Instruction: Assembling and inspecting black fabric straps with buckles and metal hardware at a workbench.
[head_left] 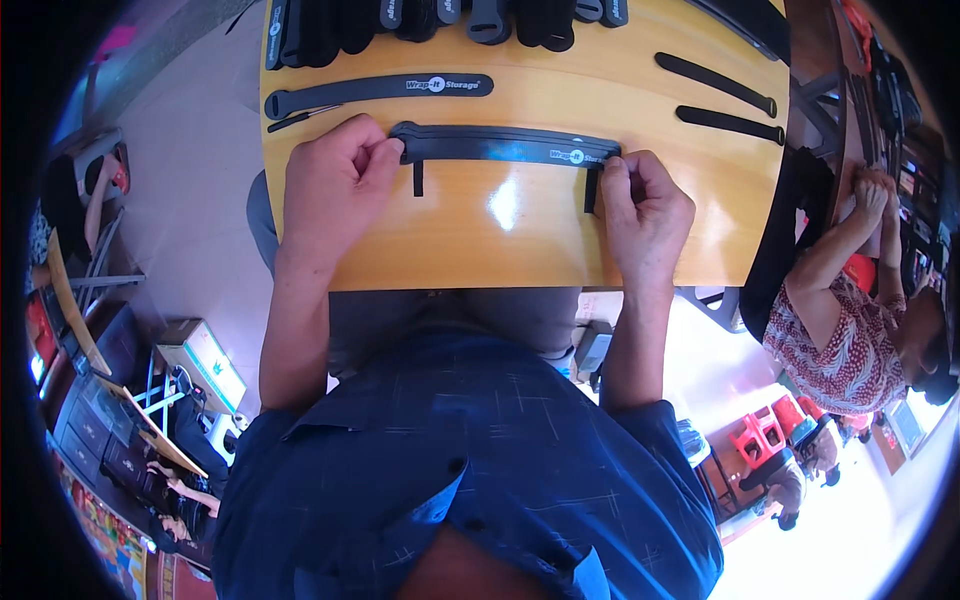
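Across the table (470, 255), your left hand (345, 178) and right hand (645, 205) pinch opposite ends of the dark strap bundle (480, 145) between them, seemingly keeping its layers level; just beyond the left grip, a loose strap (360, 95) lies, apparently for easy reach.

Pale flr (190, 220); red stools (762, 430) lwr R, strong glare (810, 540) nearby.

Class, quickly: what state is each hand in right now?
Left hand: closed, pinching the left end of the long, flat, dark-grey straps.
Right hand: closed, pinching their right end.
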